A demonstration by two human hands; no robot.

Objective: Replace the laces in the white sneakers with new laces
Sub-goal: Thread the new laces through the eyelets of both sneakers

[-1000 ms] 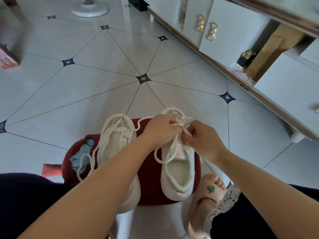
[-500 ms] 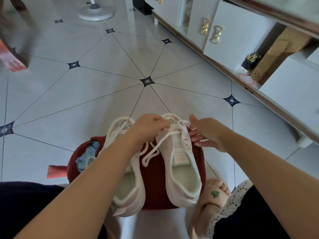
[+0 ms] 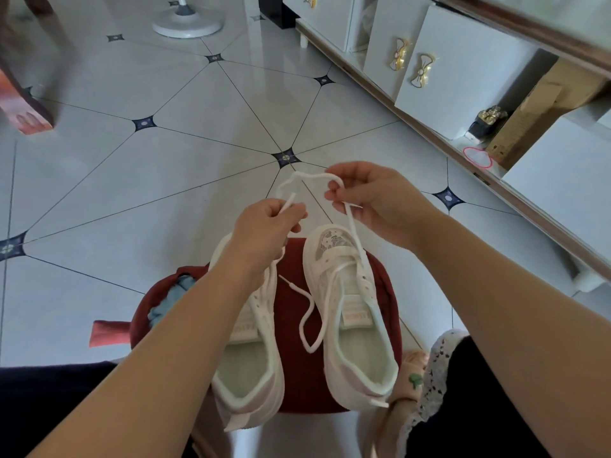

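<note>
Two white sneakers stand side by side on a dark red stool [image 3: 297, 385]. My left forearm hides part of the left sneaker [image 3: 251, 368]. The right sneaker [image 3: 353, 325] shows its lace toe and a loose lace trailing beside it. A white lace [image 3: 299, 180] arches in the air between my hands, above the toes. My left hand [image 3: 264, 229] pinches one lace end, whose tip sticks up past the fingers. My right hand [image 3: 373, 200] pinches the other part, which runs down into the right sneaker's eyelets.
A white cabinet [image 3: 469, 77] with gold bow handles runs along the right, and a cardboard box [image 3: 542, 107] leans in a gap. A fan base [image 3: 186, 23] stands on the tiled floor ahead. My sandalled foot [image 3: 406, 385] is beside the stool. A blue cloth [image 3: 172, 295] lies on the stool's left.
Both hands rose from the right sneaker's toe, drawing the white lace up and out into an arch. The right hand, open half a second ago, now pinches the lace.
</note>
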